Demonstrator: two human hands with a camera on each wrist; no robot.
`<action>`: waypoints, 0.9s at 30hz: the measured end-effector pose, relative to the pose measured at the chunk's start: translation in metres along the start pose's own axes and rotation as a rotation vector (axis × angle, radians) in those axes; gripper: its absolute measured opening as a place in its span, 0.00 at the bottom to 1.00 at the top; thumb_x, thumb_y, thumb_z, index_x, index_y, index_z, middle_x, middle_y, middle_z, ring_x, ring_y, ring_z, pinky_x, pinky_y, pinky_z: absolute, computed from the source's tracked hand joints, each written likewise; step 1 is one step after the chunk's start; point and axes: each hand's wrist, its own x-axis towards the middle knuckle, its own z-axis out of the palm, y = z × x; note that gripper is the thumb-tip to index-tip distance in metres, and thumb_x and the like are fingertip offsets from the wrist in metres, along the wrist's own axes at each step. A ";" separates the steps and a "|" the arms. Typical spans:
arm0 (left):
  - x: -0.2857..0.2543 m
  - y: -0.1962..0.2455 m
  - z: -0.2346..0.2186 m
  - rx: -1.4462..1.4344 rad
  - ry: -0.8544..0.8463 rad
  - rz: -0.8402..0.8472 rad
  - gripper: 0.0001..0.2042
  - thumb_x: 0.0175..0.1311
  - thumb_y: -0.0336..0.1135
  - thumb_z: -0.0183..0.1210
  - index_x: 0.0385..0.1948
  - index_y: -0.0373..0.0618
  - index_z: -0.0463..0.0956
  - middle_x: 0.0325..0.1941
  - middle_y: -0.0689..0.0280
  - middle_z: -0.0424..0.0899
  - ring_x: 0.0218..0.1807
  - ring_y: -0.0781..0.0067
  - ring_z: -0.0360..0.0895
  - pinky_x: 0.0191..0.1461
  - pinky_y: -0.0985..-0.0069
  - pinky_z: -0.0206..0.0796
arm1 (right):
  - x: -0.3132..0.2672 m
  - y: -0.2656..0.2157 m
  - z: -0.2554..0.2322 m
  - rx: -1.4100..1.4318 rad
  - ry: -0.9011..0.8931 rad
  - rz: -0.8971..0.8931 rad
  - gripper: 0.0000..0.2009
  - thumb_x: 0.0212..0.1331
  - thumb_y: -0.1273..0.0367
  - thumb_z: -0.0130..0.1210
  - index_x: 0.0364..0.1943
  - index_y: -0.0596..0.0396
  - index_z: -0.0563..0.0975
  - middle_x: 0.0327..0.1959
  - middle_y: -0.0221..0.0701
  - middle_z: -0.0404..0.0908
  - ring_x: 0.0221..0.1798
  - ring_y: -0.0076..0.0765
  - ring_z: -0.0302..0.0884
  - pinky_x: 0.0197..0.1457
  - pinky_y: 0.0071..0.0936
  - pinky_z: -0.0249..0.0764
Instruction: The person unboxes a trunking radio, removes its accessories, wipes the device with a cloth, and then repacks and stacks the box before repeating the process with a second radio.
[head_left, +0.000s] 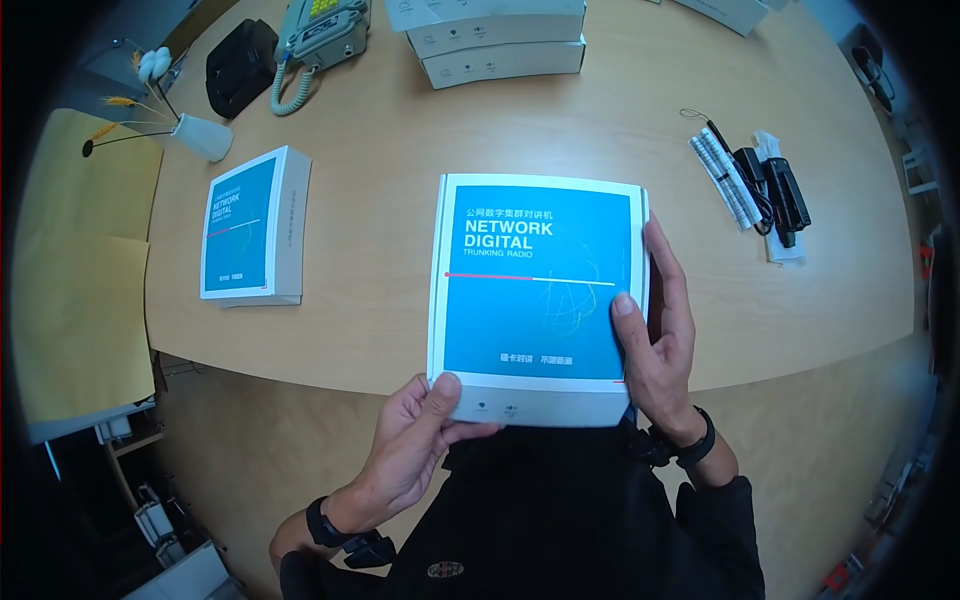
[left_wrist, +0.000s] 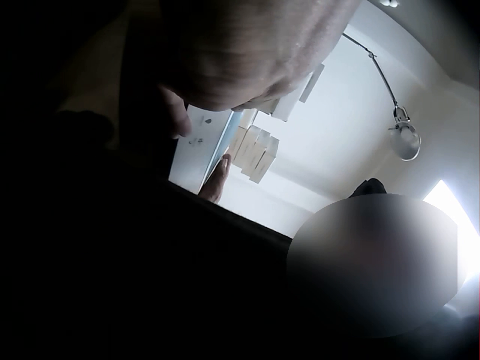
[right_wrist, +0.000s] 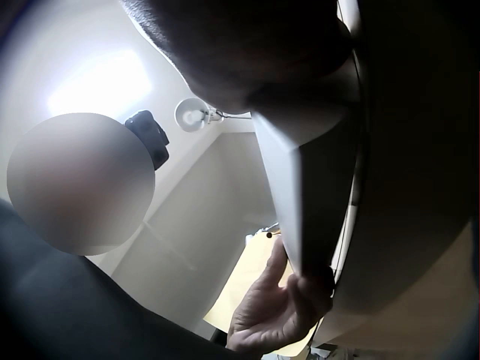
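Trunking-radio box (head_left: 535, 310) held at two edges

Left hand (head_left: 413, 442) pinches its near-left corner; right hand (head_left: 662, 350) clasps its right side, thumb on the printed face. It overlaps the counter's (head_left: 370, 250) near edge in view. Looks stiff and smooth, probably light, slightly slippery; opposite sides should grip best. Beyond: a matching box (head_left: 245, 225), then a corded telephone (head_left: 325, 38).

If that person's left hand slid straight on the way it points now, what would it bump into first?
The blue-and-white box it already holds: the left hand points up and across it from its near left corner. How far its fingers reach underneath is hidden.
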 end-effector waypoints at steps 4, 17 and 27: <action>-0.008 -0.005 -0.025 0.021 -0.099 -0.128 0.22 0.80 0.45 0.52 0.54 0.27 0.73 0.42 0.50 0.87 0.40 0.60 0.89 0.43 0.71 0.84 | -0.014 0.002 -0.005 0.169 0.076 0.018 0.31 0.77 0.68 0.44 0.78 0.65 0.49 0.81 0.51 0.48 0.84 0.49 0.47 0.83 0.43 0.49; -0.016 0.096 0.007 0.204 -0.426 0.439 0.39 0.66 0.63 0.61 0.69 0.42 0.63 0.73 0.35 0.64 0.70 0.31 0.68 0.60 0.46 0.76 | -0.026 -0.010 -0.007 -0.433 0.032 -0.575 0.18 0.53 0.73 0.69 0.48 0.60 0.78 0.43 0.41 0.83 0.48 0.44 0.80 0.54 0.36 0.75; 0.076 0.164 0.047 1.199 -0.240 1.188 0.29 0.75 0.45 0.55 0.71 0.39 0.63 0.75 0.48 0.67 0.76 0.54 0.65 0.72 0.56 0.66 | -0.049 -0.020 -0.023 -0.705 -0.202 -0.682 0.11 0.51 0.71 0.71 0.39 0.56 0.85 0.42 0.31 0.83 0.44 0.35 0.80 0.45 0.30 0.77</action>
